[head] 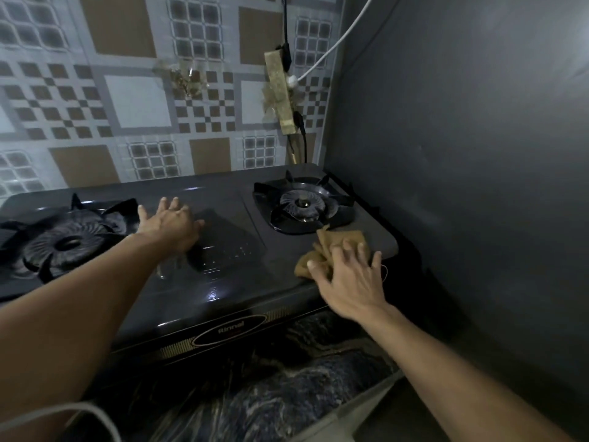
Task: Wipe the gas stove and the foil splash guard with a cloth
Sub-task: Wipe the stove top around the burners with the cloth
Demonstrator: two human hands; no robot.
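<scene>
A black two-burner gas stove sits on a dark marbled counter. My right hand presses a crumpled tan cloth onto the stove's front right corner, just in front of the right burner. Fingers are spread over the cloth. My left hand lies flat and open on the stove's middle panel, beside the left burner. A grey foil splash guard stands upright along the stove's right side. A patterned foil sheet covers the wall behind.
A taped power strip with a black and a white cable hangs on the back wall above the right burner. The dark marbled counter runs in front of the stove. A white cord shows at lower left.
</scene>
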